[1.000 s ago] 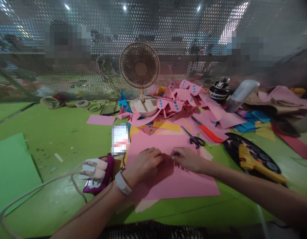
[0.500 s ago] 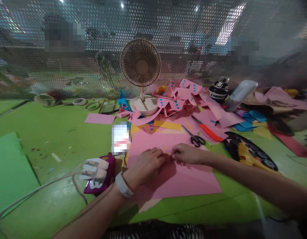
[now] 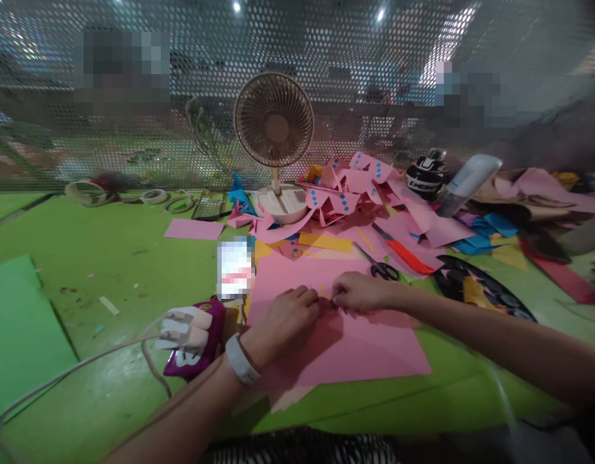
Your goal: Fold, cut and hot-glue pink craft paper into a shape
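Note:
A large sheet of pink paper (image 3: 375,354) lies flat on the green table in front of me. Over its middle, my left hand (image 3: 292,317) rests with curled fingers, a white band on its wrist. Close by on the right, my right hand (image 3: 358,293) has thumb and fingers pinched together near the left fingertips. Whatever is between the fingers of either hand is too small or hidden to name. Tiny yellow bits of paper (image 3: 322,289) lie on the sheet just beyond the fingertips. Black-handled scissors (image 3: 385,271) rest at the sheet's upper right.
Behind the sheet stand a small fan (image 3: 277,129) and a heap of pink cut paper (image 3: 346,193). A red cutter knife (image 3: 411,258) and a black tray (image 3: 452,277) lie right. Left are a lit phone (image 3: 234,267), a power adapter with cable (image 3: 186,328) and green paper (image 3: 24,328).
The view has shifted very slightly. Both hands stay at the same spot over the pink sheet, with only tiny finger movement.

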Demonstrator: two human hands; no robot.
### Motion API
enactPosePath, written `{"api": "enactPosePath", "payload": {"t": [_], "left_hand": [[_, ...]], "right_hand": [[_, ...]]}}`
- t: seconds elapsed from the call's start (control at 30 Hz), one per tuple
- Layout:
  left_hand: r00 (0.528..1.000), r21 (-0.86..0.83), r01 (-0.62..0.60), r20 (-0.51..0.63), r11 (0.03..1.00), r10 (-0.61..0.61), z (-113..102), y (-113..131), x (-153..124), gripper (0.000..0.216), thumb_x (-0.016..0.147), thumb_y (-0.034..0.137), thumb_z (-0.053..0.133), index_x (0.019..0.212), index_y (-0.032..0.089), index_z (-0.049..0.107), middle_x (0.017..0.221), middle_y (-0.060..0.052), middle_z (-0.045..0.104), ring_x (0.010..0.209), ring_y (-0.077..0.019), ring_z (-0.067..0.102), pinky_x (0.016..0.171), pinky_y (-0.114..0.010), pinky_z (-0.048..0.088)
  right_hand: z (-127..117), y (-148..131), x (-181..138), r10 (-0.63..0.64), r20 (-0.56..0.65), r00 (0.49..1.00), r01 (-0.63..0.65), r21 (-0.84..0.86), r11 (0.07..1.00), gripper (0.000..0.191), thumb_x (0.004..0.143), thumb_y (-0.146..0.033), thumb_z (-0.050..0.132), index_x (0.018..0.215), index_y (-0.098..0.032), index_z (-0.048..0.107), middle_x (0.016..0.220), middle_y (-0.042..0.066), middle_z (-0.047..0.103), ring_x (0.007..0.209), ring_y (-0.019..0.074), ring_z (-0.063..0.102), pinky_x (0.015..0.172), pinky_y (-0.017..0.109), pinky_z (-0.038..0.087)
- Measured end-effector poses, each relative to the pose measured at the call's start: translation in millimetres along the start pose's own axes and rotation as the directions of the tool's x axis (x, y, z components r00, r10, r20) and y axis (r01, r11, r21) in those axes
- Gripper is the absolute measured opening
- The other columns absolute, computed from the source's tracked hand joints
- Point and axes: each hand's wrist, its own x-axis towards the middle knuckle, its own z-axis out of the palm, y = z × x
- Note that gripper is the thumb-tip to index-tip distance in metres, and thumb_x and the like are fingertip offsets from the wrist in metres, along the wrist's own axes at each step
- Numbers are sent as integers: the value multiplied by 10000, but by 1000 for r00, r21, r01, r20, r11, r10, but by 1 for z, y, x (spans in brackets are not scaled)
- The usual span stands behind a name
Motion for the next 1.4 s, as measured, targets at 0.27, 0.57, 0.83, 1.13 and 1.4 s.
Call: {"api": "enactPosePath", "payload": {"t": [0.27, 0.57, 0.83, 1.13, 1.4], "left_hand": [[1000, 31, -8, -5, 999, 8, 4, 0, 0, 270, 913, 120, 523, 1163, 194, 595, 956, -60, 613, 851, -210, 554, 705, -329, 470], [1000, 39, 13, 7, 999, -13, 6, 0, 1, 257, 930, 150, 517, 1169, 208, 591, 997, -56, 594, 846, -208, 537, 692, -331, 471], [1000, 53, 11, 2, 999, -11, 7, 0, 1, 254, 920, 146, 529, 1156, 206, 603, 985, -63, 588, 859, -218, 527, 702, -333, 469], [1000, 34, 15, 13, 999, -16, 6, 1, 0, 296, 893, 117, 541, 1170, 206, 596, 992, -56, 584, 868, -212, 526, 714, -322, 468], [999, 41, 35, -17, 999, -35, 5, 5, 3, 260, 919, 165, 554, 1171, 214, 591, 967, -45, 613, 870, -221, 546, 735, -346, 465]], "right_hand": [[-1, 9, 8, -2, 20, 1000, 1, 40, 999, 138, 663, -108, 504, 570, -176, 580, 416, -24, 532, 374, 123, 509, 372, 214, 368], [-2, 6, 11, 29, 55, 998, -32, 58, 998, 152, 652, -94, 497, 557, -168, 590, 411, -44, 524, 359, 111, 510, 358, 203, 362], [-2, 7, 13, 36, 69, 997, -38, 31, 999, 152, 683, -117, 506, 577, -172, 600, 353, -50, 492, 337, 116, 490, 352, 205, 365], [-3, 8, 4, -7, -24, 1000, 7, -15, 1000, 137, 693, -165, 514, 572, -178, 578, 404, -33, 520, 378, 118, 525, 361, 193, 360], [-2, 34, -13, -74, -249, 966, 90, 54, 994, 95, 754, -219, 526, 702, -179, 594, 503, -32, 560, 420, 115, 531, 411, 204, 393]]}}
